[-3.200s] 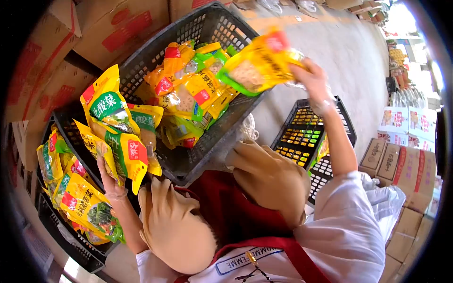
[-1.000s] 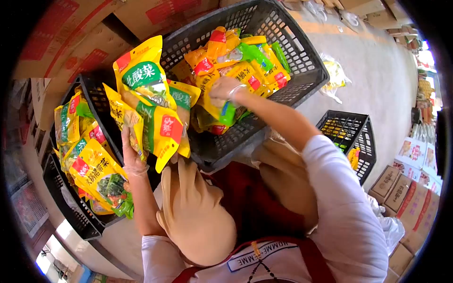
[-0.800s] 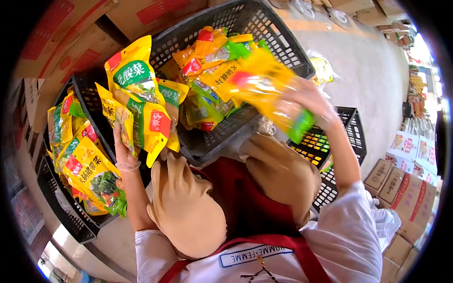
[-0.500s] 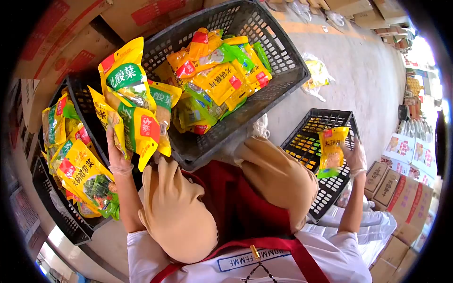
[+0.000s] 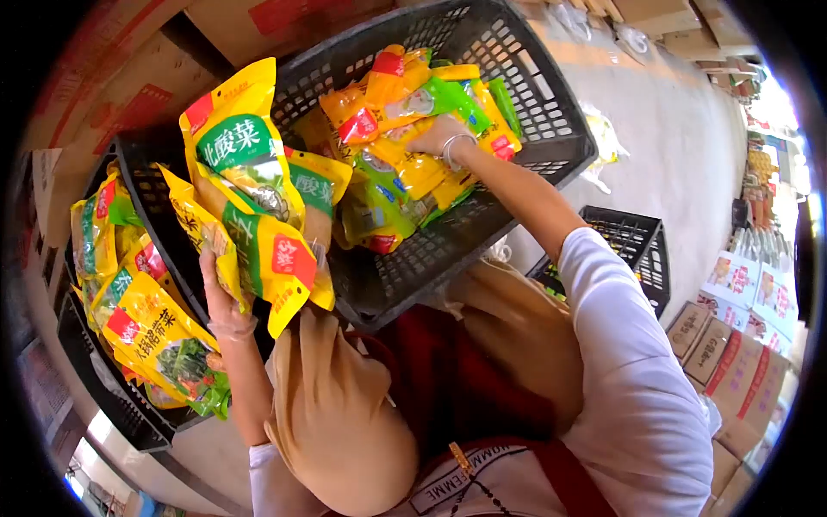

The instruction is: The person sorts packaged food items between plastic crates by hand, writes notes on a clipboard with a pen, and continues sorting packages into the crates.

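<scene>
My gloved left hand (image 5: 226, 297) is closed round several yellow pickled-cabbage packets (image 5: 241, 151), held upright in a bunch over the left side of the large black crate. In that crate (image 5: 482, 237) lies a heap of yellow and green food packets (image 5: 392, 185). My gloved right hand (image 5: 441, 140) reaches into the heap, fingers curled on a yellow packet (image 5: 409, 159); the fingertips are partly hidden. Left of my left hand, a second black crate (image 5: 116, 405) holds more packets, a yellow one with a picture of greens (image 5: 164, 336) on top.
A smaller black crate (image 5: 629, 250) stands on the floor at the right, partly behind my right arm. A bagged yellow item (image 5: 603, 142) lies on the floor. Cardboard boxes (image 5: 732, 362) are stacked at the right, and more boxes (image 5: 112, 77) stand behind the crates.
My right hand has moved from the small right-hand crate, where it held a yellow packet, across into the heap in the large crate. My left hand still holds its bunch.
</scene>
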The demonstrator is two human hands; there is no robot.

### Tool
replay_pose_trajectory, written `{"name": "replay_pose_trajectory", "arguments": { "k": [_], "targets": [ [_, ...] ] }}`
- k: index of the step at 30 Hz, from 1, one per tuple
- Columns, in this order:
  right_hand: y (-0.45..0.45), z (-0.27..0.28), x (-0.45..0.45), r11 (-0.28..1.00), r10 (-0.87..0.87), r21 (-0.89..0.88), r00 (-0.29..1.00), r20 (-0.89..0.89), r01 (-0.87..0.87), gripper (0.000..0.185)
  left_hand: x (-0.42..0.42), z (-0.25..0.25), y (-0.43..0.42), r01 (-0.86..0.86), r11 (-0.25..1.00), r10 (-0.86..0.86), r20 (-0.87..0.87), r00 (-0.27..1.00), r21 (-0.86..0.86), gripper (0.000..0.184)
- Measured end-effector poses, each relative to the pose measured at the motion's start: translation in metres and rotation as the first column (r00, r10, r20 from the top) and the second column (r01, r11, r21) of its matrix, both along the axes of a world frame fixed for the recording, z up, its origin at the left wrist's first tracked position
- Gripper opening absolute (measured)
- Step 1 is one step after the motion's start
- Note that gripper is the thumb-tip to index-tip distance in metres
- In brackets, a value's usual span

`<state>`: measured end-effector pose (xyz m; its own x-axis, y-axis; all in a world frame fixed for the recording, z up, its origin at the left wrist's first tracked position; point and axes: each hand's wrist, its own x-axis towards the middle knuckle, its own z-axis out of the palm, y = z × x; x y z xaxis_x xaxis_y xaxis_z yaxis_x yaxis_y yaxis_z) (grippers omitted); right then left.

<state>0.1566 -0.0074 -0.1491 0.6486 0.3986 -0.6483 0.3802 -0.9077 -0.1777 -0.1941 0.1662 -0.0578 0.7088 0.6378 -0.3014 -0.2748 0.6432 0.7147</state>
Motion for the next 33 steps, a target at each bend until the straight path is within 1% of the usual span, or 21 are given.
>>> {"name": "replay_pose_trajectory", "arguments": {
  "k": [2,4,6,7,9,11,14,16,17,18,19,20,21,22,23,24,25,27,28,31,33],
  "targets": [
    [0.002,-0.001,0.001,0.984,-0.152,0.105,0.987,0.057,0.145,0.065,0.000,-0.006,0.003,0.105,0.993,-0.109,0.100,0.989,0.047,0.042],
    [0.006,0.011,-0.003,0.975,-0.166,0.168,0.980,0.111,0.147,0.059,-0.001,-0.006,0.007,-0.019,0.998,0.017,-0.027,0.999,-0.056,0.044],
    [-0.007,0.057,-0.007,0.949,-0.130,0.281,0.990,-0.053,0.140,0.045,-0.003,-0.004,0.010,-0.044,0.996,0.038,-0.077,0.996,-0.078,0.045],
    [-0.035,0.073,-0.004,0.874,-0.116,0.454,0.981,-0.157,0.176,0.044,-0.007,-0.003,0.007,0.020,1.000,-0.020,-0.015,1.000,-0.015,0.045],
    [-0.083,0.169,-0.023,0.646,-0.295,0.535,0.824,-0.483,0.545,0.032,-0.007,-0.005,0.008,0.001,0.991,-0.007,-0.045,0.999,-0.136,0.045],
    [-0.176,0.219,-0.021,0.574,-0.342,0.657,0.873,-0.349,0.488,0.029,-0.004,-0.006,0.013,-0.028,0.942,0.015,-0.043,0.999,-0.334,0.045],
    [-0.254,0.296,-0.056,0.392,-0.583,0.642,0.718,-0.381,0.659,0.043,-0.005,-0.005,0.007,0.027,0.993,-0.023,0.038,0.999,-0.116,0.045],
    [-0.379,0.267,-0.037,0.544,-0.715,0.515,0.687,-0.129,0.663,0.052,-0.007,-0.002,0.006,0.085,0.995,-0.080,0.113,0.990,-0.046,0.045],
    [-0.397,0.265,-0.035,0.860,-0.502,0.152,0.758,0.416,0.487,0.056,-0.008,-0.001,0.006,0.091,0.995,-0.086,0.086,0.993,-0.049,0.045],
    [-0.405,0.263,-0.033,0.864,-0.004,-0.347,0.693,0.721,0.366,0.059,-0.008,-0.003,0.003,0.155,0.928,-0.163,-0.006,0.987,0.340,0.046],
    [-0.374,0.266,-0.033,0.921,-0.267,-0.013,0.655,0.707,0.389,0.060,-0.007,-0.004,-0.001,0.163,0.729,-0.130,-0.100,0.986,0.665,0.047],
    [-0.321,0.267,-0.032,0.860,-0.509,0.321,0.616,0.601,0.397,0.060,-0.007,-0.005,0.000,0.167,0.727,-0.132,-0.102,0.986,0.667,0.047],
    [-0.284,0.258,-0.026,0.764,-0.612,0.507,0.698,0.372,0.399,0.059,-0.008,-0.005,0.005,0.118,0.933,-0.114,-0.033,0.993,0.339,0.050],
    [-0.247,0.244,-0.017,0.622,-0.643,0.658,0.757,0.119,0.424,0.058,-0.008,-0.005,0.005,0.102,0.983,-0.103,-0.005,0.995,0.150,0.051],
    [-0.213,0.222,-0.008,0.689,-0.534,0.619,0.842,0.081,0.377,0.054,-0.009,-0.006,0.006,0.067,0.997,-0.067,0.018,0.998,-0.048,0.053],
    [-0.168,0.200,-0.005,0.847,-0.307,0.471,0.950,0.056,0.246,0.055,-0.009,-0.008,0.004,0.066,0.996,-0.067,0.006,0.998,0.067,0.051],
    [-0.136,0.168,-0.002,0.940,-0.044,0.334,0.949,0.314,-0.067,0.060,-0.009,-0.009,0.003,0.065,0.990,-0.066,-0.001,0.998,0.125,0.050],
    [-0.067,0.129,0.005,0.977,0.177,-0.092,0.971,-0.159,-0.193,0.095,-0.009,-0.011,0.000,0.097,0.916,-0.077,-0.067,0.995,0.390,0.046],
    [-0.055,0.083,0.006,0.951,0.219,-0.176,0.956,-0.193,-0.253,0.102,-0.010,-0.015,0.004,0.116,0.875,-0.091,-0.074,0.993,0.470,0.047],
    [-0.029,0.006,-0.015,0.880,0.352,-0.295,0.928,-0.120,-0.372,0.109,-0.015,-0.024,0.010,0.109,0.930,-0.116,-0.001,0.993,0.352,0.051],
    [-0.025,-0.025,-0.034,0.921,0.083,-0.388,0.985,0.150,-0.019,0.096,-0.014,-0.024,0.011,0.143,0.764,-0.060,-0.151,0.987,0.629,0.052]
  ]
}}
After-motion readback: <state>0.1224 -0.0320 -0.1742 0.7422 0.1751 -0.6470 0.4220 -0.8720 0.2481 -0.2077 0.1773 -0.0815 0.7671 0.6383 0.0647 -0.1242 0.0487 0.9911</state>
